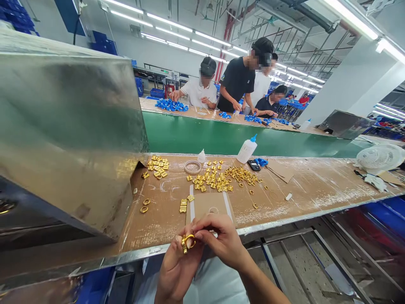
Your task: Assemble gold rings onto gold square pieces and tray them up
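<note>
Just in front of the bench edge, my left hand (179, 267) is closed on a gold ring (190, 237) with a gold plate-like piece (184, 245) at its left side. My right hand (218, 236) pinches at the ring's right side, its thumb and forefinger tips close together. Whether the plate is fixed to the ring, I cannot tell. Beyond my hands lie several loose gold square pieces (202, 182) and a heap of gold rings (242, 175). Two separate rings (144, 206) rest on the left. A cardboard sheet (205, 204) with white tape strips lies just past my fingers.
A metal housing (69, 126) rises at the left. A green conveyor belt (202, 135) runs behind the cardboard-covered bench (303, 190). A glue bottle (247, 149), tape roll (193, 166), small black device (254, 165) and white fan (379, 158) stand about. Several people work across the belt at blue pieces (171, 105).
</note>
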`<action>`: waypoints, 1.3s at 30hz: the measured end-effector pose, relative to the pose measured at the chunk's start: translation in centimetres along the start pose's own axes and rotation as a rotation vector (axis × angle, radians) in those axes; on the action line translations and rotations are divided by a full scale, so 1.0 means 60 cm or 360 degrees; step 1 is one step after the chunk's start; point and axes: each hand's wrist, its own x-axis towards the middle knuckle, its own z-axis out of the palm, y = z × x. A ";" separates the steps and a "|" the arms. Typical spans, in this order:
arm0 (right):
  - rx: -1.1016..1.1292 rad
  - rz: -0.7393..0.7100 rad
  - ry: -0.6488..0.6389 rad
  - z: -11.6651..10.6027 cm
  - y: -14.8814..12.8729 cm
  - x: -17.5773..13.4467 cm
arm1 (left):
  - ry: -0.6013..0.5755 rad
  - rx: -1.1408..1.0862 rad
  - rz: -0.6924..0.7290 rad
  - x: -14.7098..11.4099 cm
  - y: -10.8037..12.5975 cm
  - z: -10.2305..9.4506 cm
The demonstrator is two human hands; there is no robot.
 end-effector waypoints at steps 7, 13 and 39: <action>-0.0052 -0.0208 -0.0103 -0.010 -0.004 0.009 | -0.0079 -0.0126 0.0040 0.007 -0.013 -0.007; -0.0044 -0.0239 -0.0001 -0.006 -0.002 0.003 | -0.0098 -0.0196 0.0004 0.012 -0.027 -0.018; -0.0045 -0.0223 -0.0010 -0.011 0.000 0.003 | 0.0003 -0.0125 0.0001 0.021 -0.016 0.027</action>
